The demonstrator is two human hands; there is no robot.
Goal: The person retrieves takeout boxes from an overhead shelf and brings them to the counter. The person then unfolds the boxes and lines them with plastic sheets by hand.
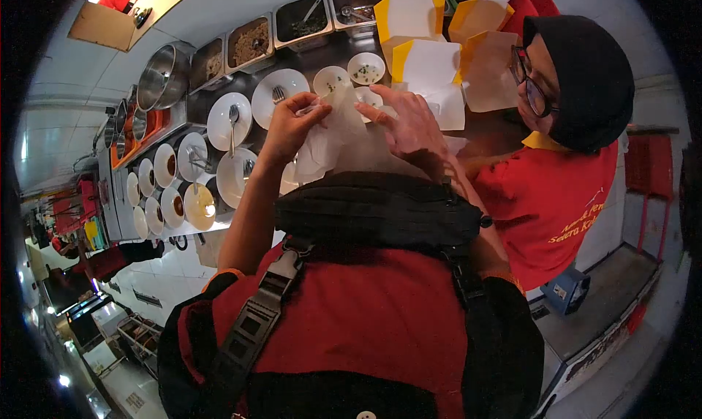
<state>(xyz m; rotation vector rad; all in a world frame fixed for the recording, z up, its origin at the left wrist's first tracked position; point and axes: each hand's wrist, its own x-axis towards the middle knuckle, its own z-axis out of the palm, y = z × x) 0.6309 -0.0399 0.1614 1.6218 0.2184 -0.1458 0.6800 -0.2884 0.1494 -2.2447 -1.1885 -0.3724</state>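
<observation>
A thin translucent sheet or bag (342, 131) hangs in front of my chest, over the counter. My left hand (296, 123) pinches its upper left edge, thumb and fingers pressed together. On its right side my right hand (412, 126) has its fingers spread, with the index and thumb close to the sheet; whether they touch it is unclear. Small white bowls with green bits (366, 68) stand just beyond my hands. Behind my left hand is a white plate with a fork (279, 90). Lined open boxes (428, 64) stand beyond my right hand.
A co-worker in a red shirt (552, 192) stands close at my right. Metal food trays (250, 44) line the counter's back. Plates with spoons (229, 119), several small bowls with sauce (174, 207) and a large metal bowl (162, 79) are at the left.
</observation>
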